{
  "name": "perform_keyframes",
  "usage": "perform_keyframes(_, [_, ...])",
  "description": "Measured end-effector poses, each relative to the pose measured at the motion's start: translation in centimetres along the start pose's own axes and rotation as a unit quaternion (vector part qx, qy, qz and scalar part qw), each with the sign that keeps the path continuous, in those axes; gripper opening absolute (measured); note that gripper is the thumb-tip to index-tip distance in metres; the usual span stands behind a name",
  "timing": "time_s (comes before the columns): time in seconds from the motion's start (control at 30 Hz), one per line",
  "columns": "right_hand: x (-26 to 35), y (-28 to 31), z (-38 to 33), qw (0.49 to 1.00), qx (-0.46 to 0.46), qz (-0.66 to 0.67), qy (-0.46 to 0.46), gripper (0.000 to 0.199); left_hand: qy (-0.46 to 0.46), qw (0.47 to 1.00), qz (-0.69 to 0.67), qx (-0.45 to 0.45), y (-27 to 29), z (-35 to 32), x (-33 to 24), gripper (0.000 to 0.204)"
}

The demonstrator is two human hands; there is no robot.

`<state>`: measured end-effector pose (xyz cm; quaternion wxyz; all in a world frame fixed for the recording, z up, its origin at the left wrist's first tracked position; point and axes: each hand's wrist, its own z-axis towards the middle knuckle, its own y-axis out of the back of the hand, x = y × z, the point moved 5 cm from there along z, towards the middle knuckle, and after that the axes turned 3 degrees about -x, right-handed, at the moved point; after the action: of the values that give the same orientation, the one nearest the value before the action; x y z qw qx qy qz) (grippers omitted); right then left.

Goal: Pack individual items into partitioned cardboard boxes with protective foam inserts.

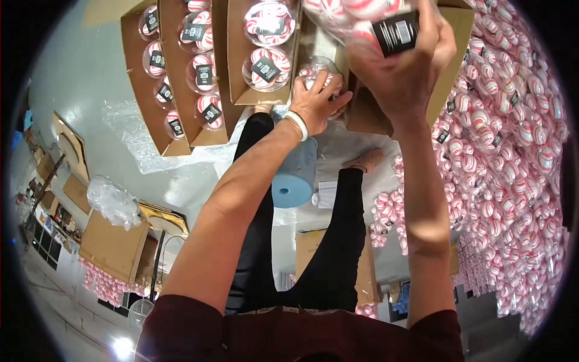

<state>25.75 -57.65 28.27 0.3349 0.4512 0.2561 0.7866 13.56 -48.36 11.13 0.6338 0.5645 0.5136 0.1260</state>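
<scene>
While a clear round tub of striped candy (pixel 318 75) is being clamped in the left hand (pixel 316 102) at the far cardboard tray (pixel 368 111), a second tub (pixel 362 24) is being gripped by the right hand (pixel 404 66); each should be lowered level, label up, snug beside its neighbours.

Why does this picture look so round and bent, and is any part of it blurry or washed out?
Head view: a fisheye lens curves the cardboard boxes and leaves a black rim. The clear tub of red-and-white striped balls in the right hand is motion-blurred near the lens. A bright lamp glare sits lower left. The left hand, on a smaller tub, looks sharper.
</scene>
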Motion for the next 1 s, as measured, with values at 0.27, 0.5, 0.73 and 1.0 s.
perform_keyframes(0.27, [0.0,-2.3,-0.8,0.994,0.0,-0.095,-0.059,0.092,0.007,1.0,0.005,0.015,-1.1,-2.1,0.1,0.066])
perform_keyframes(0.5, [-5.5,-3.5,-2.6,0.984,-0.002,-0.18,0.019,0.069,0.028,0.999,-0.038,0.008,1.1,-1.4,1.3,0.073])
perform_keyframes(0.73, [-4.1,-15.6,-7.6,0.961,0.17,-0.207,-0.063,0.082,0.008,0.998,0.067,0.018,0.8,-1.3,4.8,0.048])
perform_keyframes(1.0, [1.3,-18.4,-11.0,0.957,0.215,0.016,-0.195,0.05,0.03,0.995,0.065,0.063,-4.2,-6.4,18.9,0.063])
